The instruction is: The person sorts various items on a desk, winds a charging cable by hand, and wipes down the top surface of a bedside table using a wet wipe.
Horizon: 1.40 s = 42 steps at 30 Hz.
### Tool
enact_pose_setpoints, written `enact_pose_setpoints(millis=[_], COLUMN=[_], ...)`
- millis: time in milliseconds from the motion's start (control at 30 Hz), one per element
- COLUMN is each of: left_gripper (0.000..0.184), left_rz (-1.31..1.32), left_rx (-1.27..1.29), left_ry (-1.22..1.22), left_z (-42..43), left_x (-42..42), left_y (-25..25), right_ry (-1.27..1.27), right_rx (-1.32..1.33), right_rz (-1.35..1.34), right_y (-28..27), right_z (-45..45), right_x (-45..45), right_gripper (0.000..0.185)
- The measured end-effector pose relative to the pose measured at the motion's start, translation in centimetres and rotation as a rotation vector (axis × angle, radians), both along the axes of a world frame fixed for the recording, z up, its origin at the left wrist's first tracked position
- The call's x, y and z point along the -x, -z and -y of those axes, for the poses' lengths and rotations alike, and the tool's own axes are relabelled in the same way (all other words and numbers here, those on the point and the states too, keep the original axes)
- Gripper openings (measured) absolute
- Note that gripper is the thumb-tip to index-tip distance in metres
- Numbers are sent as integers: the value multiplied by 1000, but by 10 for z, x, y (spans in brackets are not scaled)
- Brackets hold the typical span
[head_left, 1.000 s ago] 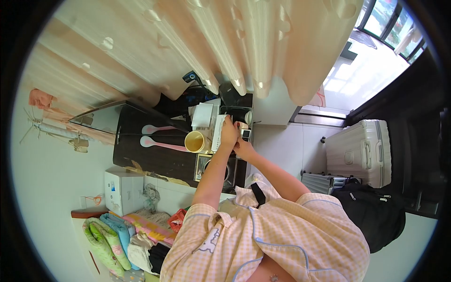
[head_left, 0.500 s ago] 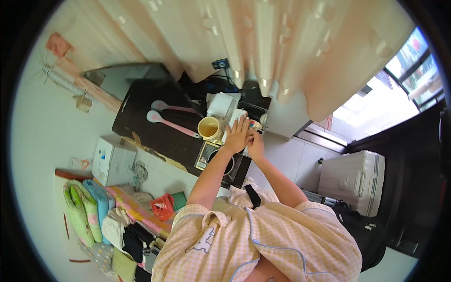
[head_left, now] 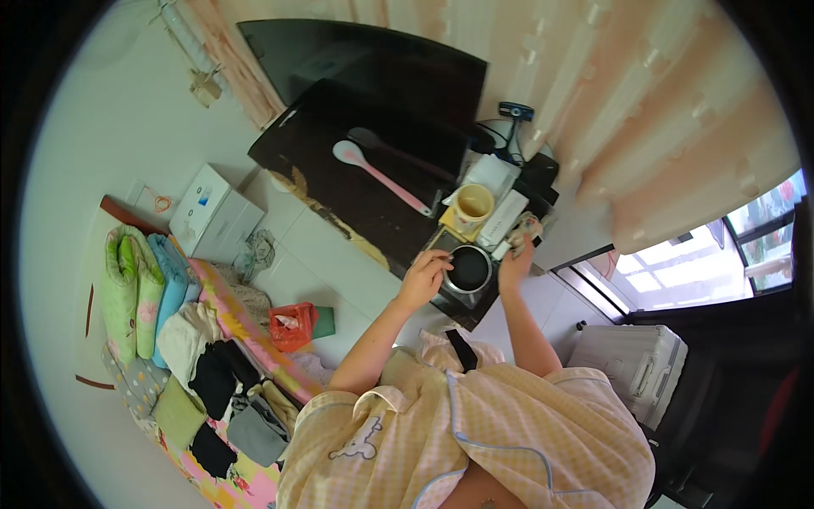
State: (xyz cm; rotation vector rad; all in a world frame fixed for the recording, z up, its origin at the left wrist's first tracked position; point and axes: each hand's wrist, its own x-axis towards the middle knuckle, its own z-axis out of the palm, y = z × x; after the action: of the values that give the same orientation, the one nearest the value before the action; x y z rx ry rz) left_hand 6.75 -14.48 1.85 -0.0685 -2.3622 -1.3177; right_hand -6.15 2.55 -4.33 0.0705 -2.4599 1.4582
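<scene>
Bench edge: The chipped front edge of a dark bench (head_left: 332, 214) runs toward a silver-rimmed container (head_left: 468, 270) near its corner.
Room around the container: A yellow cup (head_left: 472, 204) and a long white box (head_left: 503, 222) crowd its far side; the dark top stretches left, between the chipped edge and a pink-handled spoon (head_left: 383, 178).
Beyond the container: A black monitor (head_left: 365, 81) stands to the far left, a webcam (head_left: 515, 111) behind the cup.
Hard to make out: The container's inside reads only as dark. Small patterned items (head_left: 529, 227), right of the box, blur together, partly covered by fingers.
Left hand: The left hand (head_left: 426, 278) comes in from the container's left, palm down, fingers bent and slightly parted at its rim; a firm grip cannot be confirmed.
Right hand: The right hand (head_left: 515, 266) reaches forward just right of the container, fingers at the patterned items; how far they close, and on what, cannot be told.
Arms: Both forearms extend from checked short sleeves, angling inward toward the container.
</scene>
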Motion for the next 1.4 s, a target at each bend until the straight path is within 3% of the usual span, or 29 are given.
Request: enact_pose_setpoints(millis=[67,133,267,333,500,567,700,1033,1167,1267,1400], left_gripper=[18,22,21,16,15,15,18,15,16,20,29], left_rz=[-153,-148,-118,0,25,99,36,180,291,187,371], left_rx=[82,42,-14,-60,-46,-156,-134,-243,-288,-83,-355], left_ry=[-79,-133,-215,-218,-364,-489,-601,-707,-752,-751,-814], left_z=[23,45,94,121,182,198,230,355,430,499,551], left_x=[-18,-40,-88,-117,-191,-219,-250,-231,-201,-168,-150], left_y=[4,2,5,6,17,22,40,69,70,77,75], right_ry=[78,78,-244,-407,-868,-1124,-1395,-1641,-1735,-1845,-1940], right_rx=[-202,-335,-107,-135,59,60,-72,-80,-181,-255,-303], right_rz=[-179,-308,-557,-638,-388,-189,-44,1,241,228,298], right_y=[-1,-41,-89,-104,-69,-52,-38,7,-1,5,12], right_z=[2,20,98,151,264,292,334,481,560,658,719], right_x=[-4,-21,-77,-114,-193,-221,-247,-213,-174,-131,-114], right_gripper=[57,57,51,44,37,34,27,20,17,15,15])
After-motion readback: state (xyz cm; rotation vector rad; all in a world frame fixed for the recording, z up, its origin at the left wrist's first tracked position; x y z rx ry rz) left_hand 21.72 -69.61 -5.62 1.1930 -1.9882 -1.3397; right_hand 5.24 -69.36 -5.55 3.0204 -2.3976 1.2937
